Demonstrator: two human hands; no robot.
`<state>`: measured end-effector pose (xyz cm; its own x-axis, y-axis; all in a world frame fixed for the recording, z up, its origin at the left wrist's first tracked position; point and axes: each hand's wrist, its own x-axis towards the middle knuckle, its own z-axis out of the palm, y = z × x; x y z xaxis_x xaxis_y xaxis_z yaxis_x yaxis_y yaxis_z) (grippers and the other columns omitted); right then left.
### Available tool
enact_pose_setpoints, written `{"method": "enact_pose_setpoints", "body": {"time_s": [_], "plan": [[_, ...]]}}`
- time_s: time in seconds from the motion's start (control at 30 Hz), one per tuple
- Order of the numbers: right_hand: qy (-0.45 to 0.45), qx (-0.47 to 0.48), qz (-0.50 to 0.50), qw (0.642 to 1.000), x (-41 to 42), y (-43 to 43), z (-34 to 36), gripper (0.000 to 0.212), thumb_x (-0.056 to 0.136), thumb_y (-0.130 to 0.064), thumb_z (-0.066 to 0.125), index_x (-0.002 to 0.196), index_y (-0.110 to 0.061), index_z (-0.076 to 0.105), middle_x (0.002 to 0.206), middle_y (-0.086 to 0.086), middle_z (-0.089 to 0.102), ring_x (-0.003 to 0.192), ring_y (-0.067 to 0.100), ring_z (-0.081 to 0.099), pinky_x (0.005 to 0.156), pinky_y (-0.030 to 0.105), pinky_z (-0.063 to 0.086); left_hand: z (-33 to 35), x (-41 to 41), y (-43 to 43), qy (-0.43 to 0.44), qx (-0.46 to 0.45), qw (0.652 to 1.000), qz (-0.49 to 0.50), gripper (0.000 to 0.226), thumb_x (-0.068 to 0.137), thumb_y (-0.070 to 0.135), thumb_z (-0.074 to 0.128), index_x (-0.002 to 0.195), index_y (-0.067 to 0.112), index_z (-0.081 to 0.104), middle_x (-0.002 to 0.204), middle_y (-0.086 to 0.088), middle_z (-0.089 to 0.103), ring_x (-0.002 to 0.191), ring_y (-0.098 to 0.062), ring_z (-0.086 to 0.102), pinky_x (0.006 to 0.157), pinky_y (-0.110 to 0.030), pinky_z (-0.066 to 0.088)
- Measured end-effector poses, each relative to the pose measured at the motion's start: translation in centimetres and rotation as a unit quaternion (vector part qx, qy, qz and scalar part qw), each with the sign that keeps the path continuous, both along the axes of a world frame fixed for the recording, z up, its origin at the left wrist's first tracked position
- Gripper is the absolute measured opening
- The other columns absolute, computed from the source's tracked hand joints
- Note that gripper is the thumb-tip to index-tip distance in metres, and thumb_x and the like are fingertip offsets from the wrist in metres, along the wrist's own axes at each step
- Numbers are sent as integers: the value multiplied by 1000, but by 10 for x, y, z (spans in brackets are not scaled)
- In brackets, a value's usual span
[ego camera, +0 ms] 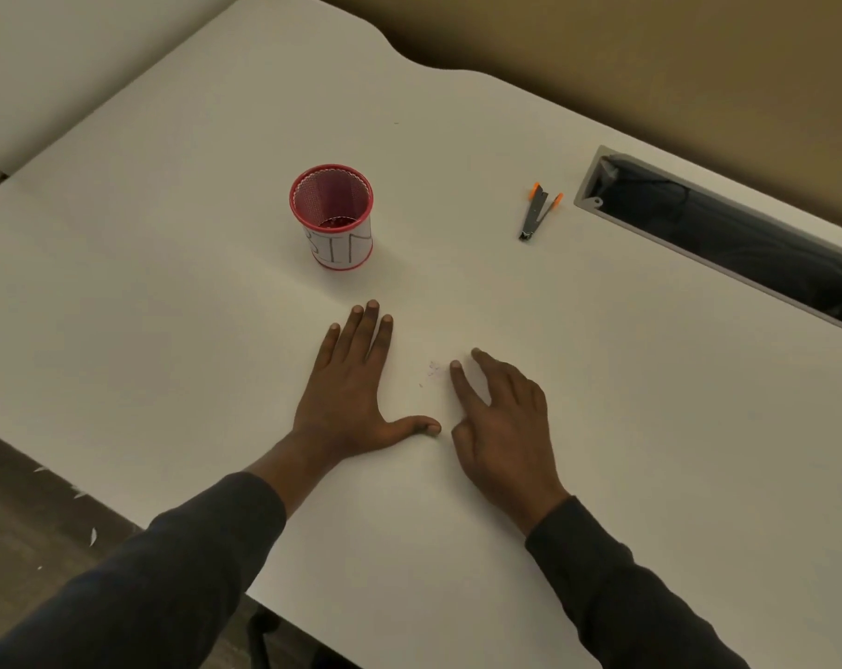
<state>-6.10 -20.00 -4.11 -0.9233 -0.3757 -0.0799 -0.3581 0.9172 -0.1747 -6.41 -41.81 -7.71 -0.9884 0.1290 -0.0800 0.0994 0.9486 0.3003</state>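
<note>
Near the white table's front edge, our flat, spread left hand and loose, empty right hand flank tiny grey specks; a careless sweep could scatter them short of the red mesh cup.

Office setting, white desk with cable tray slot, red mesh pen cup, staple remover
</note>
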Motion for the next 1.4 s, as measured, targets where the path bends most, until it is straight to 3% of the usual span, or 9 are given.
{"method": "enact_pose_setpoints", "body": {"time_s": [0.2, 0.33, 0.5, 0.63, 0.8, 0.93, 1.03, 1.3, 1.4], "plan": [[10, -16, -29, 999, 22, 7, -5, 55, 89, -34, 42, 140, -16, 54, 147, 9, 47, 135, 30, 40, 111, 44, 30, -1, 0, 0, 3, -1, 1000, 2, 142, 64, 107, 22, 166, 9, 3, 174, -10, -8, 161, -27, -8, 131, -53, 8], [17, -48, -8, 999, 8, -9, -7, 50, 91, -31, 47, 136, -15, 57, 142, 10, 52, 130, 30, 46, 106, 45, 39, -2, 0, 0, 9, 4, 1000, 0, 141, 66, 106, 20, 165, 8, 6, 174, -11, -5, 162, -28, -6, 131, -53, 10], [1, -104, -42, 994, -12, -25, -4, 43, 92, -31, 61, 129, -8, 60, 121, 9, 62, 110, 25, 57, 92, 35, 50, -3, 0, -1, 15, 7, 1000, 1, 135, 70, 103, 20, 165, 8, 7, 174, -12, -4, 162, -28, -5, 131, -53, 10], [-27, -87, -22, 996, -19, -41, 1, 42, 93, -32, 63, 126, -6, 61, 113, 8, 59, 102, 24, 54, 77, 31, 49, -4, 0, -1, 19, 6, 1000, 2, 129, 75, 97, 33, 166, 9, 6, 175, -11, -4, 162, -26, -6, 131, -52, 10], [38, -31, 7, 999, -22, -52, 1, 10, 83, -7, 72, 91, -8, 66, 87, 7, 59, 75, 20, 51, 53, 26, 29, -6, 0, -1, 16, 2, 1000, 4, 132, 73, 99, 31, 166, 10, 6, 175, -11, -5, 162, -26, -7, 131, -51, 8], [24, -5, 42, 999, -25, -52, 4, 29, 67, -1, 82, 89, -6, 64, 86, 9, 61, 72, 21, 50, 53, 27, 28, -6, 0, -1, 12, 3, 1000, 5, 133, 71, 102, 22, 166, 11, 4, 175, -10, -7, 161, -25, -9, 132, -50, 6], [22, 16, 79, 996, -26, -51, 6, 35, 69, -7, 84, 97, -4, 64, 91, 12, 61, 75, 22, 52, 55, 27, 31, -7, 0, -1, 12, 0, 1000, 5, 133, 71, 102, 22, 166, 11, 3, 175, -10, -7, 161, -25, -10, 132, -49, 5], [43, 35, 138, 989, -34, -47, 5, 51, 55, -23, 95, 91, -3, 64, 82, 12, 60, 68, 20, 52, 54, 25, 32, -7, 0, -2, 12, 6, 1000, 2, 133, 71, 102, 24, 166, 11, 3, 175, -10, -7, 161, -25, -10, 132, -50, 7], [49, 25, 140, 989, -38, -44, 3, 49, 60, -25, 93, 93, -3, 64, 84, 12, 61, 68, 18, 47, 55, 26, 34, -5, 1, -1, 11, 8, 1000, 1, 135, 70, 104, 21, 166, 10, 4, 174, -11, -6, 162, -26, -8, 131, -51, 8]]}}
